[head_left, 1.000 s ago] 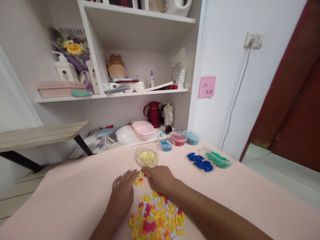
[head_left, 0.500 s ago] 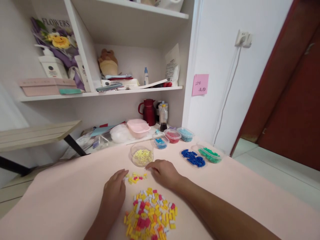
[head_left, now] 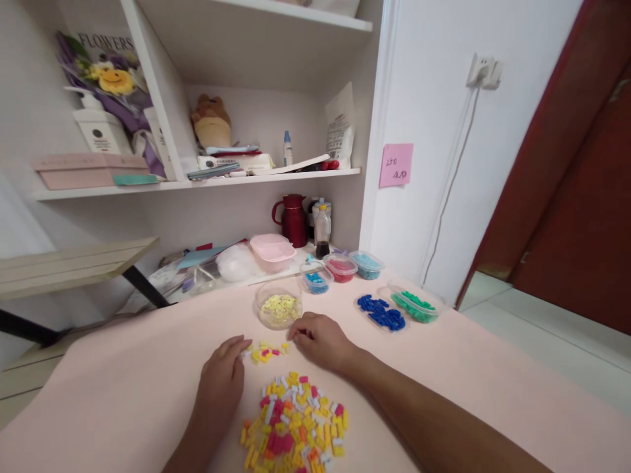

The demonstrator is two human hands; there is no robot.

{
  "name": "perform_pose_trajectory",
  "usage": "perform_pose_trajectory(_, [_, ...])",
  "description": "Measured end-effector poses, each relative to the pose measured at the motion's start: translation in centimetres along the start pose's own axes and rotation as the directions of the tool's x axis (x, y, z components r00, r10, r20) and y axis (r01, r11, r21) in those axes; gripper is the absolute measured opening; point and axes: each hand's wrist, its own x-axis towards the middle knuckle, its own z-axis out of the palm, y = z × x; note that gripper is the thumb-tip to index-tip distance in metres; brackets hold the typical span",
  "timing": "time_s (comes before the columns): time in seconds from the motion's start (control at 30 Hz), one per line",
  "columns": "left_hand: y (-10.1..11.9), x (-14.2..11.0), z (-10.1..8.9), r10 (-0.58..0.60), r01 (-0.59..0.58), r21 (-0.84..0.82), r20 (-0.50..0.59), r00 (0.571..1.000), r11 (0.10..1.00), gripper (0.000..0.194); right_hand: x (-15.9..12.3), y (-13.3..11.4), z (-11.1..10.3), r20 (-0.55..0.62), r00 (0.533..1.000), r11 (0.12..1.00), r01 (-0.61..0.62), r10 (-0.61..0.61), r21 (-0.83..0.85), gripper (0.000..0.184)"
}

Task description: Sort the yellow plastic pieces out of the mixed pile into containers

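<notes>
A small group of yellow, pink and white toy bricks [head_left: 266, 353] lies on the pink tabletop between my hands. My left hand [head_left: 223, 371] rests at its left side, fingers stretched out and fingertips beside the nearest bricks. To the right of the group, my right hand [head_left: 320, 338] has its fingers curled and pinched together; whatever they may hold is hidden. Just beyond that hand stands a round clear container [head_left: 261, 316] with pale yellow bricks [head_left: 280, 306] inside. Closer to me is a larger pile of yellow, white, pink and orange bricks [head_left: 296, 420].
Dark blue bricks [head_left: 382, 313] lie in a clear tray at the right, next to a tub of green bricks [head_left: 414, 305]. Behind are tubs of blue [head_left: 315, 281], red [head_left: 340, 268] and light-blue pieces [head_left: 365, 263]. A bottle [head_left: 322, 233] and a red jug [head_left: 294, 223] stand at the back.
My right fingers have curled in, and a small pale piece seen at their tips before is now out of sight. My left hand has barely moved.
</notes>
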Motion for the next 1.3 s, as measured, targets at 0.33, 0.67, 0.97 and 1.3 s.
perform_pose_trajectory(0.33, [0.5, -0.2, -0.1, -0.032, 0.030, -0.063, -0.036, 0.999, 0.998, 0.043, 0.0, 0.4, 0.6, 0.081, 0.993, 0.990, 0.074, -0.085, 0.122, 0.030])
perform_pose_trajectory(0.67, [0.7, -0.3, -0.2, -0.043, 0.039, -0.085, -0.045, 0.998, 0.996, 0.041, 0.2, 0.1, -0.4, 0.184, 0.981, 0.987, 0.037, -0.065, 0.154, 0.025])
perform_pose_trajectory(0.97, [0.9, -0.5, -0.1, -0.062, 0.059, -0.105, -0.033, 0.997, 0.993, 0.042, 0.0, -1.0, -1.7, 0.196, 0.972, 0.990, 0.114, -0.129, 0.085, 0.017])
perform_pose_trajectory(1.3, [0.2, -0.1, 0.1, -0.143, 0.115, -0.280, -0.082, 0.986, 0.953, 0.040, 3.4, -2.0, -3.8, -0.328, 0.941, 0.977, 0.143, -0.084, 0.161, 0.018])
